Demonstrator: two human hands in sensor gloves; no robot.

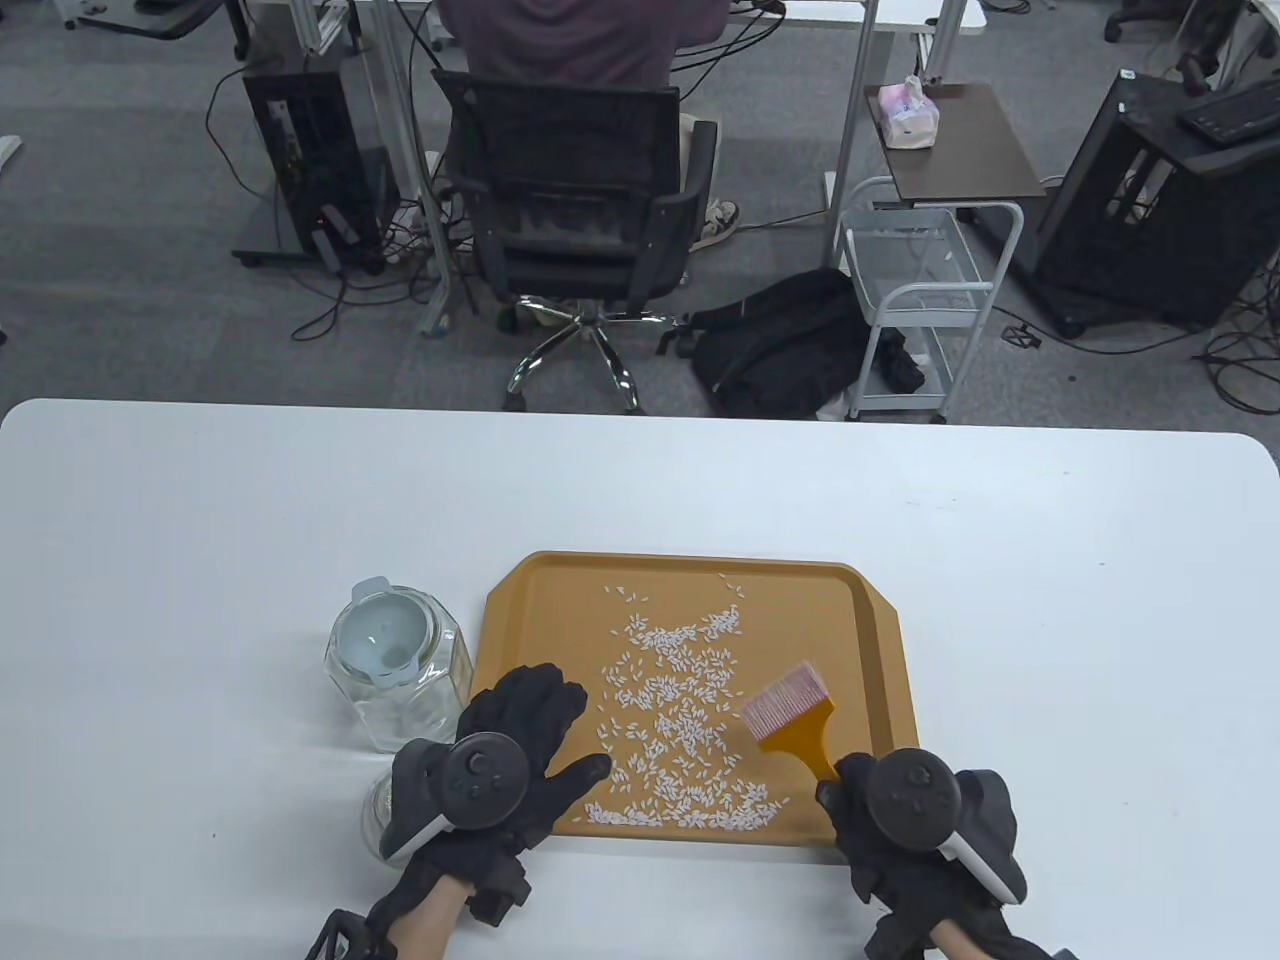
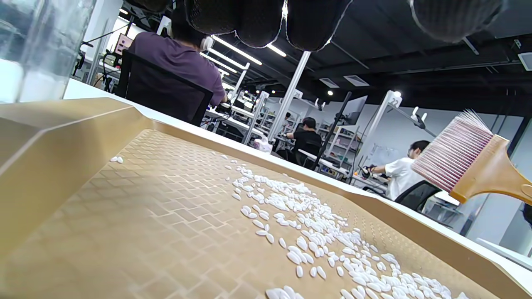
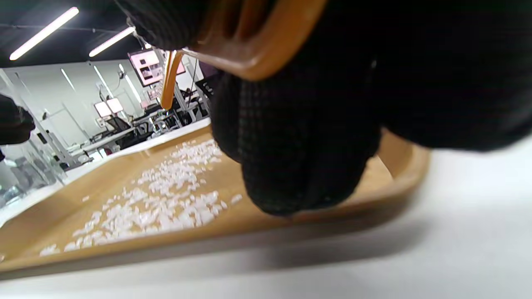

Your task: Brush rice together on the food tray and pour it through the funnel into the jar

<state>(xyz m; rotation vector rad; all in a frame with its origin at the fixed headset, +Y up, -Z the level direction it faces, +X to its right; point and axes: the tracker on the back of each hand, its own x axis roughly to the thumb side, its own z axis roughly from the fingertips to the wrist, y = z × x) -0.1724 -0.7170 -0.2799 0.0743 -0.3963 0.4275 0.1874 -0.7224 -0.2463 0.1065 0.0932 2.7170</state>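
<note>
The right hand [image 1: 925, 820] has its fingers [image 3: 299, 166] curled round the handle of the brush [image 1: 790, 715], bristles raised above the scattered rice [image 1: 680, 720]. The left hand [image 1: 500, 770] lies with fingers spread flat on the tray's [image 1: 880, 640] near-left corner. Just left on the worktop [image 1: 200, 520] stands the jar [image 1: 400, 670], funnel [image 1: 380, 635] seated in its mouth.

the tray [image 1: 880, 640] is orange-tan with a small brick-like embossed pattern on its floor, and the rice [image 1: 680, 720] on it is white. the brush [image 1: 790, 712] has an orange handle and pink bristles; the gloves on the left hand [image 1: 500, 770] and right hand [image 1: 920, 830] are black. the jar [image 1: 400, 680] is clear with a pale bluish funnel [image 1: 380, 640], on a white table [image 1: 200, 560].
</note>
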